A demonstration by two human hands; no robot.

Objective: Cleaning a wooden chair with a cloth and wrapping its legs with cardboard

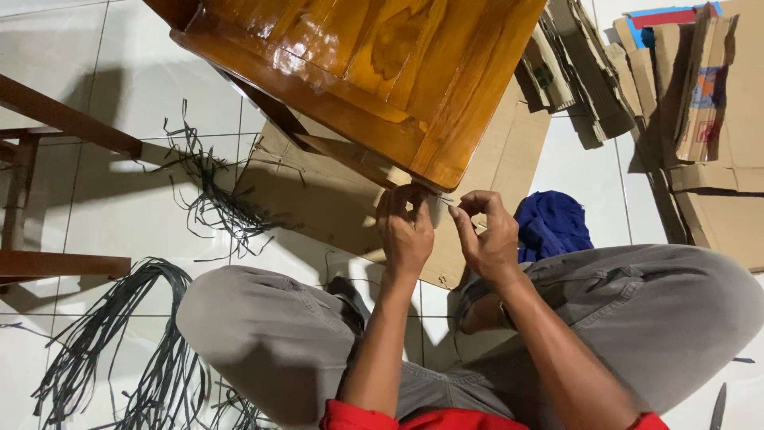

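Wooden panel corner [434,171] touches fingers [402,199] of both hands.

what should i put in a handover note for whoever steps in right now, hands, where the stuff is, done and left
Left hand: raised at the corner of the varnished wooden furniture piece, fingers curled as if pinching something small; what it grips is too small to tell.
Right hand: beside it, thumb and forefinger pinched at the same spot.
Things: flat cardboard sheet under the furniture; loose dark strips on the tiled floor, a bigger bundle of strips by the left knee; blue cloth by the right knee; stacked cardboard far right.
Done: cannot tell from this view.
Left: the handwork at the corner is in progress.
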